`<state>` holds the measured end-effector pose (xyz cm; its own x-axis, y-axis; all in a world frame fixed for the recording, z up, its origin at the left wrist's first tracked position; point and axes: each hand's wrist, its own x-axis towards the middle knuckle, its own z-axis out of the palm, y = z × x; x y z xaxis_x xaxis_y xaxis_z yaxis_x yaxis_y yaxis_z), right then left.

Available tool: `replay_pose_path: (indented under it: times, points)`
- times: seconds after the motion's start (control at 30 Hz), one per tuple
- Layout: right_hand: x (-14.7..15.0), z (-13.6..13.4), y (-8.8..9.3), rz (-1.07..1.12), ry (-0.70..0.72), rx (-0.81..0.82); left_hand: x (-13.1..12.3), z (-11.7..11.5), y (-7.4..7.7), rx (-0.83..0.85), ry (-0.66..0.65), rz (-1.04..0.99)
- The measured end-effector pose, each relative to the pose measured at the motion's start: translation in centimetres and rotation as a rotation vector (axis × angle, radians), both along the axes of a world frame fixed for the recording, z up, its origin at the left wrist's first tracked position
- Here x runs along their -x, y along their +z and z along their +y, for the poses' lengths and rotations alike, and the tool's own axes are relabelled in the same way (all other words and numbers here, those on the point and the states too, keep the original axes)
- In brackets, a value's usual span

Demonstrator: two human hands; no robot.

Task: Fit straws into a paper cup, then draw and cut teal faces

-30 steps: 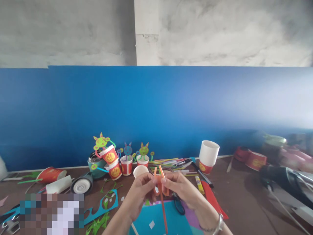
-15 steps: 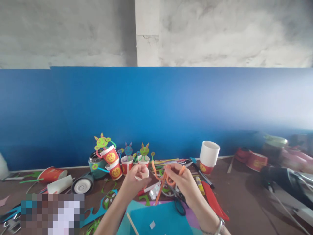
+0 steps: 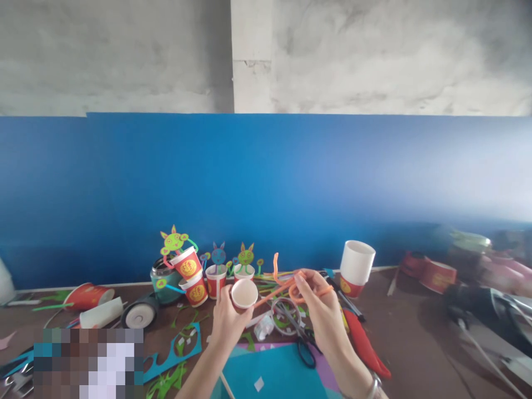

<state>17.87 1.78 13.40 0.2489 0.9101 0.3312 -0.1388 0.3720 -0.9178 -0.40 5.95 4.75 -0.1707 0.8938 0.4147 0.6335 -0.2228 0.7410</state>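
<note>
My left hand (image 3: 230,324) is closed around a white paper cup (image 3: 244,293), its open mouth tipped toward me. My right hand (image 3: 323,307) pinches a bent, looped orange drinking straw (image 3: 272,297). One long end of the straw slants down left to the cup's right side; another short end sticks up. Whether it touches the cup I cannot tell. Just behind my left hand stand paper cups with a blue animal figure (image 3: 218,255) and a green animal figure (image 3: 245,255). Below the hands lie a blue-green sheet (image 3: 274,366) and dark-handled scissors (image 3: 306,353).
Left, another green figure tops stacked red cups (image 3: 195,291) beside a teal flask (image 3: 168,285) and its lid (image 3: 140,315). Blue paper offcuts (image 3: 172,354) lie in front. Right are a white cup stack (image 3: 357,266), a red pouch-like item (image 3: 366,343) and a dark cabled device (image 3: 474,310).
My left hand has taken hold of the paper cup. My right hand has shifted slightly right and up, turning the orange straw so its long end now points left toward the cup.
</note>
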Motion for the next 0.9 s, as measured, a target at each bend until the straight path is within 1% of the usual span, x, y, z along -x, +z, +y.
replay_pose_path:
  times: [0.07,0.13,0.2,0.3,0.4,0.5,0.6,0.67,0.77,0.9]
  points:
    - [0.1,-0.3,-0.1,-0.059,-0.029,-0.052,-0.5,-0.6,0.4,-0.131,-0.018,-0.027]
    - [0.3,-0.7,-0.2,-0.154,-0.055,-0.108,-0.9,-1.3,0.7,-0.233,-0.129,-0.061]
    - [0.5,-1.2,-0.3,-0.299,-0.069,-0.182,-1.1,-2.0,0.8,-0.288,-0.243,-0.099]
    - [0.8,-1.6,-0.3,-0.517,-0.054,-0.311,-1.2,-2.5,0.8,-0.283,-0.320,-0.169]
    - [1.1,-1.7,-0.3,-0.615,-0.029,-0.385,-1.4,-2.8,1.1,-0.217,-0.362,-0.246]
    - [1.2,-1.5,-0.6,-0.667,-0.011,-0.402,-1.6,-3.1,1.7,-0.187,-0.421,-0.270]
    - [1.3,-1.4,-0.9,-0.702,-0.001,-0.424,-1.7,-3.5,2.4,-0.183,-0.486,-0.242]
    - [1.3,-1.4,-1.0,-0.717,-0.002,-0.436,-1.6,-3.6,2.6,-0.174,-0.502,-0.226]
    - [1.3,-1.4,-1.1,-0.732,-0.001,-0.441,-1.5,-3.5,2.5,-0.183,-0.498,-0.221]
    - [1.3,-1.3,-1.0,-0.727,0.003,-0.452,-1.6,-3.1,1.8,-0.253,-0.493,-0.229]
